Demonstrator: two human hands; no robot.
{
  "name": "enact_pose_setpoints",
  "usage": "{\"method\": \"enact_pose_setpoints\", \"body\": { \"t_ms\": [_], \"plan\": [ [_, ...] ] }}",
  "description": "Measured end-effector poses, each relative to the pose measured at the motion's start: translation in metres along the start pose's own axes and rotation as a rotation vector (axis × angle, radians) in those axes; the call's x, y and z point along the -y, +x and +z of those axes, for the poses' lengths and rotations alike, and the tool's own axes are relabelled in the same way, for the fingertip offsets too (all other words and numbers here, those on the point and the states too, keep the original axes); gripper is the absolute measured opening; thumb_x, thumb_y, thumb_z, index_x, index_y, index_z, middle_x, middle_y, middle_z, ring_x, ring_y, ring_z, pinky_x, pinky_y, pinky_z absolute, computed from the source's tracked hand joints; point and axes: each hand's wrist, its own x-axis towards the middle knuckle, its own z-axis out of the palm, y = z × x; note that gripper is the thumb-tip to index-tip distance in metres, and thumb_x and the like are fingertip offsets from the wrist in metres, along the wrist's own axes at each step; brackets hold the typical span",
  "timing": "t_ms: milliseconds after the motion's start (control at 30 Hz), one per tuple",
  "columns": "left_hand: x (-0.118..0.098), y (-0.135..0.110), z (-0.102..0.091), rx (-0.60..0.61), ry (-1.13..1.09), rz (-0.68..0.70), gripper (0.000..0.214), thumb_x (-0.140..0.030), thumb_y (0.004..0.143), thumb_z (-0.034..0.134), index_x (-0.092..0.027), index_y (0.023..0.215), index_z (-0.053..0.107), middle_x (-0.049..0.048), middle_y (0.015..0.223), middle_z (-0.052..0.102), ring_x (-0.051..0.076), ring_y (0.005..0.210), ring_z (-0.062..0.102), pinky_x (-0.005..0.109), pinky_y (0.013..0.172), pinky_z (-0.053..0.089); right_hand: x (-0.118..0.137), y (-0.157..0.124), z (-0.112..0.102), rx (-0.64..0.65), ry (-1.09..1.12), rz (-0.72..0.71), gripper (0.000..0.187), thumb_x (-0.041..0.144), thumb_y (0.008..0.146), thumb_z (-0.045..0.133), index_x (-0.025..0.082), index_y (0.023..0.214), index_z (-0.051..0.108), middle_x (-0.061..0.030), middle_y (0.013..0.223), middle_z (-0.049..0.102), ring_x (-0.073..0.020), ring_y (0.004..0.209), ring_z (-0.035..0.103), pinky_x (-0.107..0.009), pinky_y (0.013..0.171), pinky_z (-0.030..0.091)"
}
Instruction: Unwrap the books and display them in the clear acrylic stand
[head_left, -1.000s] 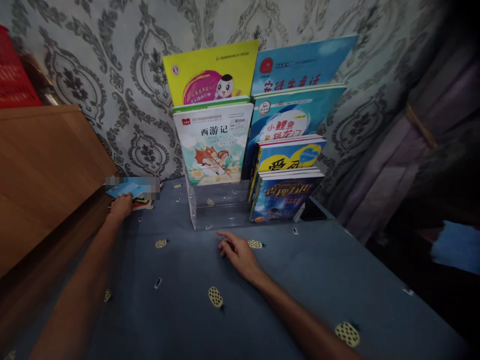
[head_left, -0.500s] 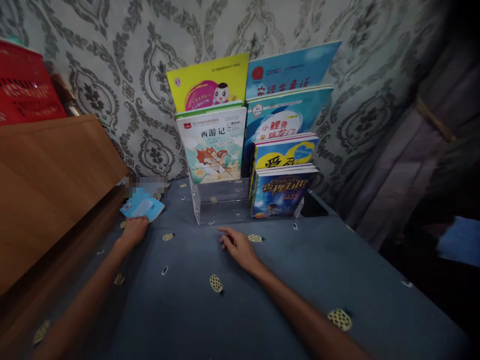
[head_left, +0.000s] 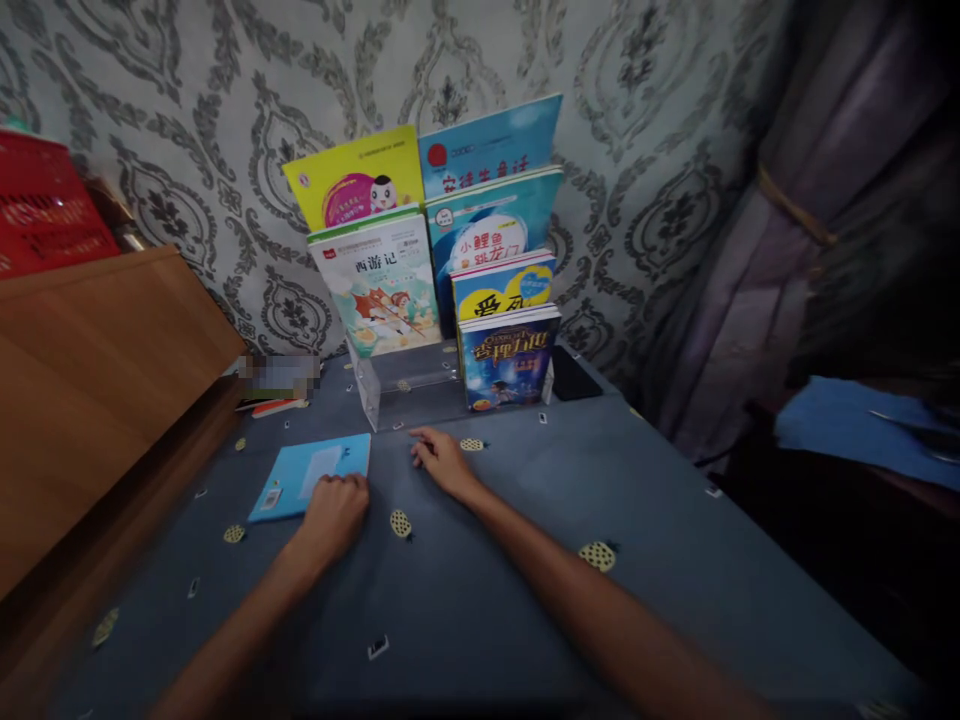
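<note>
My left hand (head_left: 337,508) is closed on the near right edge of a light blue book (head_left: 289,477), its barcode side facing up, low over the cloth. My right hand (head_left: 442,463) lies in front of the clear bookstand (head_left: 409,405), holding nothing, its index finger stretched out and the others loosely bent. In the stand's left half a Journey to the West book (head_left: 386,295) leans in front of a yellow book (head_left: 352,180). A dark blue book (head_left: 510,362) fronts the right half, with a yellow-and-blue book (head_left: 504,285) and taller blue-green books (head_left: 491,220) behind it.
Several books (head_left: 277,405), partly blurred out, lie at the back left beside a wooden cabinet (head_left: 112,370) with a red basket (head_left: 49,210) on it. A black flat object (head_left: 576,375) lies right of the stand. A curtain (head_left: 720,300) hangs at right.
My left hand has drawn the blue book away from the pile at the back left, towards me and to the right. My right hand stays by the stand. The view has shifted right.
</note>
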Motion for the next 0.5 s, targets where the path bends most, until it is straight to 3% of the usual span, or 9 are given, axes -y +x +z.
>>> {"method": "enact_pose_setpoints", "body": {
  "t_ms": [100, 167, 233, 300, 400, 500],
  "plan": [
    [-0.037, -0.011, -0.011, -0.057, -0.01, 0.063, 0.038, -0.011, 0.096, 0.042, -0.008, 0.124, 0.066, 0.0203, 0.111, 0.072, 0.032, 0.101, 0.071, 0.043, 0.087, 0.054, 0.001, -0.001, -0.003, -0.003, 0.048, 0.04, 0.037, 0.004, 0.086, 0.048, 0.014, 0.115, 0.07, -0.0031, 0.078, 0.072, -0.0144, 0.067, 0.068, -0.025, 0.066, 0.053],
    [-0.039, -0.016, -0.01, -0.102, -0.114, 0.104, 0.035, -0.026, 0.1, 0.043, -0.015, 0.12, 0.069, 0.0156, 0.112, 0.073, 0.031, 0.105, 0.07, 0.043, 0.089, 0.054, 0.002, -0.007, -0.01, 0.017, 0.057, 0.044, 0.037, 0.004, 0.087, 0.048, 0.014, 0.115, 0.07, -0.0036, 0.08, 0.072, -0.0139, 0.066, 0.068, -0.025, 0.066, 0.053],
    [-0.021, -0.017, -0.001, -0.16, -0.27, 0.056, 0.038, -0.034, 0.102, 0.041, -0.021, 0.124, 0.068, 0.0109, 0.118, 0.074, 0.027, 0.108, 0.07, 0.038, 0.092, 0.054, 0.003, -0.016, -0.024, 0.045, 0.035, 0.03, 0.036, 0.006, 0.088, 0.049, 0.014, 0.115, 0.071, -0.0037, 0.08, 0.072, -0.014, 0.067, 0.068, -0.025, 0.067, 0.053],
    [0.01, -0.013, 0.014, -0.236, -0.376, -0.115, 0.044, -0.038, 0.102, 0.036, -0.02, 0.129, 0.066, 0.0104, 0.125, 0.072, 0.026, 0.11, 0.069, 0.038, 0.094, 0.054, 0.005, -0.029, -0.043, 0.075, -0.028, 0.001, 0.035, 0.008, 0.089, 0.049, 0.015, 0.116, 0.072, -0.0032, 0.079, 0.073, -0.0145, 0.069, 0.069, -0.026, 0.071, 0.054],
    [0.057, 0.002, 0.043, -0.284, -0.364, -0.347, 0.06, -0.047, 0.099, 0.032, -0.012, 0.139, 0.057, 0.0203, 0.137, 0.062, 0.036, 0.122, 0.061, 0.05, 0.099, 0.051, 0.008, -0.046, -0.077, 0.124, -0.188, -0.044, 0.033, 0.01, 0.092, 0.049, 0.017, 0.116, 0.072, -0.0038, 0.082, 0.074, -0.0165, 0.077, 0.07, -0.03, 0.08, 0.054],
    [0.088, 0.02, 0.071, -0.19, -0.429, -0.569, 0.073, -0.058, 0.096, 0.027, -0.011, 0.146, 0.051, 0.0242, 0.145, 0.055, 0.045, 0.126, 0.056, 0.066, 0.099, 0.047, 0.006, -0.055, -0.11, 0.129, -0.334, -0.133, 0.031, 0.01, 0.094, 0.049, 0.015, 0.114, 0.072, -0.0088, 0.099, 0.075, -0.0195, 0.096, 0.07, -0.034, 0.092, 0.052]
  ]
}}
